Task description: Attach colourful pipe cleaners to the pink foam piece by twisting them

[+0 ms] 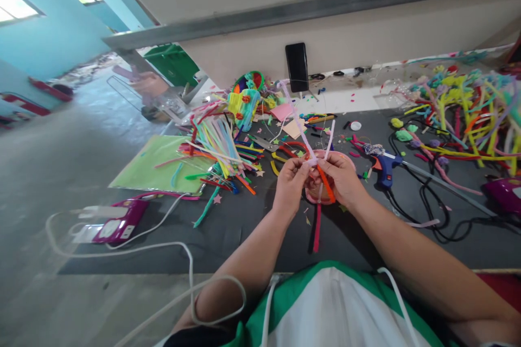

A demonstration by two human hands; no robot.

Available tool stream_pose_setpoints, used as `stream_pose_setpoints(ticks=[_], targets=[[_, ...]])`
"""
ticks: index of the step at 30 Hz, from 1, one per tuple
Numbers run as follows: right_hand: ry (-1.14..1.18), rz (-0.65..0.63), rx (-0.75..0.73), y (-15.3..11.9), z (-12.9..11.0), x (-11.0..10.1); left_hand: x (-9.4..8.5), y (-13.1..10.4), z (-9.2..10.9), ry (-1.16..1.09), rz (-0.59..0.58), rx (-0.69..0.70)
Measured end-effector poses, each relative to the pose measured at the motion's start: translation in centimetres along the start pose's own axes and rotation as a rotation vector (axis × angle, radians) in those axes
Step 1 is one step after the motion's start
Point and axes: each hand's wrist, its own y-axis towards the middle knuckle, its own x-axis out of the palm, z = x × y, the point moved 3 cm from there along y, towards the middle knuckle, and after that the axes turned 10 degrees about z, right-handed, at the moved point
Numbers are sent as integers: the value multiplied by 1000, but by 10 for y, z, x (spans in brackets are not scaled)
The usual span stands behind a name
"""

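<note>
Both hands meet over the dark table. My left hand (pixel 292 181) is closed in a pinch on a pale lilac pipe cleaner (pixel 299 122), whose long end rises up and to the left. My right hand (pixel 341 176) is closed at the same spot, fingertips on the lilac pipe cleaner, with a shorter pale end sticking up beside it. An orange pipe cleaner (pixel 325 184) slants down below the fingers; whether it is joined to the lilac one I cannot tell. Under my hands lies a pink round object (pixel 315 195), mostly hidden. A red-pink strip (pixel 317 227) points toward me.
Left of my hands lie a bundle of pipe cleaners (pixel 223 146), scissors (pixel 264 143) and a green sheet (pixel 150 165). A blue glue gun (pixel 386 168) with black cords is on the right, before a colourful pile (pixel 468 114). A phone (pixel 297 66) leans at the back. White cable (pixel 189 260) loops by my left arm.
</note>
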Motion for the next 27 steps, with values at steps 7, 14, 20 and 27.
stream_pose_setpoints(ticks=[7,14,20,27], targets=[[-55,2,3,-1,3,-1,0,1,0,12,58,19],[-50,-13,0,-2,4,0,-4,5,-4,16,65,9],[-47,-61,-22,0,5,-1,-4,4,1,-57,58,15],[-37,-70,-38,1,5,-1,-2,3,-1,-89,31,-112]])
